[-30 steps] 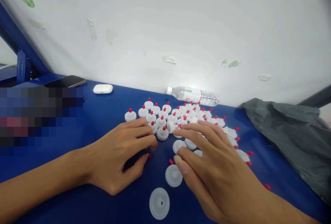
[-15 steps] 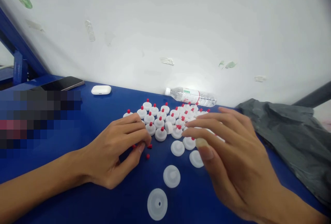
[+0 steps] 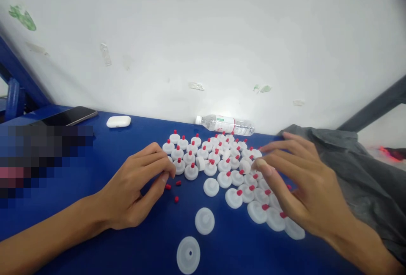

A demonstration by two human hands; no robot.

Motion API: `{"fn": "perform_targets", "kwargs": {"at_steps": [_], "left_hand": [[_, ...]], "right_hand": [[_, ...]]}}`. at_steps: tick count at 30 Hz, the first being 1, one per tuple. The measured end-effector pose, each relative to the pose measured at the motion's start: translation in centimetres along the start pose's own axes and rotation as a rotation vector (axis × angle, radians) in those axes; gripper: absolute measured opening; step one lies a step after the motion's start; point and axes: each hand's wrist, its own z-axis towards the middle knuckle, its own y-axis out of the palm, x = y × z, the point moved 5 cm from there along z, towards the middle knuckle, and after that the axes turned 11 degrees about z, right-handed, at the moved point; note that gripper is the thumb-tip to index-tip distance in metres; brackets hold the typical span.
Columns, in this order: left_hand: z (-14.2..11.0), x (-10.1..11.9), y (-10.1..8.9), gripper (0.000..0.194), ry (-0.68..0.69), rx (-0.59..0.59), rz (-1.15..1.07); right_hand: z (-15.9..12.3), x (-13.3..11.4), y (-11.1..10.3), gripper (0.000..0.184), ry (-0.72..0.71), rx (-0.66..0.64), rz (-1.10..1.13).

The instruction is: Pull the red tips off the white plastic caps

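Several white round caps with red tips (image 3: 203, 156) stand packed together on the blue table (image 3: 95, 173). My left hand (image 3: 133, 190) rests on the table just left of them, fingers curled, thumb and fingertips beside three loose red tips (image 3: 173, 188); I cannot make out anything held. My right hand (image 3: 304, 186) hovers over the right side of the cluster, fingers bent, thumb and forefinger pinched near a cap at their tips. Plain white caps without tips (image 3: 204, 221) lie in front, along with a larger white disc (image 3: 188, 254).
A clear water bottle (image 3: 223, 123) lies by the white wall. A white earbud case (image 3: 118, 121) and a dark phone (image 3: 68, 116) sit at the back left. A grey plastic bag (image 3: 358, 169) covers the table's right side. A pixelated patch hides the left edge.
My right hand has lifted and moved right, uncovering caps with red tips beneath it. My left hand drew back slightly, and loose red tips now lie by its fingers.
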Motion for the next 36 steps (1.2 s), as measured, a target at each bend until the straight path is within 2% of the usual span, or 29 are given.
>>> {"fn": "perform_targets", "kwargs": {"at_steps": [4, 12, 19, 23, 29, 33, 36], "left_hand": [[-0.1, 0.0, 0.1, 0.023, -0.017, 0.005, 0.001], [-0.1, -0.1, -0.1, 0.024, -0.067, 0.029, 0.057], [-0.2, -0.3, -0.3, 0.028, -0.086, 0.084, 0.124], [-0.4, -0.5, -0.3, 0.025, -0.144, 0.118, 0.145], [-0.4, -1.1, -1.4, 0.025, -0.242, 0.187, 0.140], [-0.4, -2.1, -2.3, 0.024, -0.360, 0.248, 0.192], [-0.5, -3.4, -2.1, 0.022, -0.481, 0.228, 0.214]], "right_hand": [[-1.6, 0.6, 0.5, 0.013, 0.017, -0.044, 0.048], [-2.2, 0.0, 2.9, 0.024, 0.138, -0.179, 0.265], [-2.4, 0.5, 2.7, 0.030, 0.161, -0.175, 0.250], [-2.2, 0.9, 2.4, 0.030, 0.151, -0.113, 0.230], [-2.5, 1.7, 0.8, 0.030, 0.109, 0.091, 0.231], [-3.2, 3.4, -0.8, 0.039, 0.207, 0.259, 0.242], [-3.3, 4.4, -1.2, 0.041, 0.265, 0.305, 0.226]]}}
